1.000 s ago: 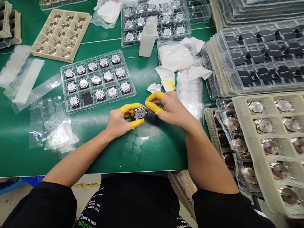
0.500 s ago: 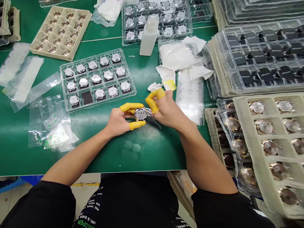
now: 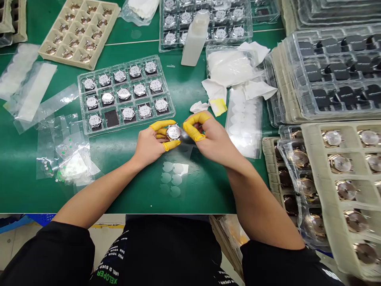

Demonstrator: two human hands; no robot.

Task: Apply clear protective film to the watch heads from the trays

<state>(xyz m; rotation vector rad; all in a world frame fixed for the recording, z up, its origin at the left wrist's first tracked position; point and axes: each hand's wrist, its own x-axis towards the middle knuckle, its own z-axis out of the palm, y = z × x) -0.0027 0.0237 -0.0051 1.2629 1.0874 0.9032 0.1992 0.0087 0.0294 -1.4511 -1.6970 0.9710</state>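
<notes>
My left hand [image 3: 151, 143], with yellow finger cots on thumb and forefinger, grips a silver watch head [image 3: 173, 132] by its sides. The watch's printed back faces up, above the table. Just to its right, my right hand [image 3: 206, 133] is pinched, also in yellow finger cots. A faint, blurred piece of clear film [image 3: 184, 134] shows at its fingertips, close to the watch. Below the hands, a clear sheet of round films [image 3: 172, 178] lies on the green table. Behind my left hand, a clear tray [image 3: 81, 93] holds silver watch heads; one front-row pocket shows only its dark base.
A white bottle [image 3: 195, 39] stands before another watch tray [image 3: 162, 37]. White wipes [image 3: 223, 67] and a film packet [image 3: 244, 123] lie right of centre. Stacked trays [image 3: 309, 123] crowd the right side. Plastic bags [image 3: 71, 167] and a beige tray [image 3: 92, 59] are left.
My right hand has drawn slightly apart from the watch, and the long clear strip between them is gone from view. The sheet of round films shows more fully. The view has shifted slightly.
</notes>
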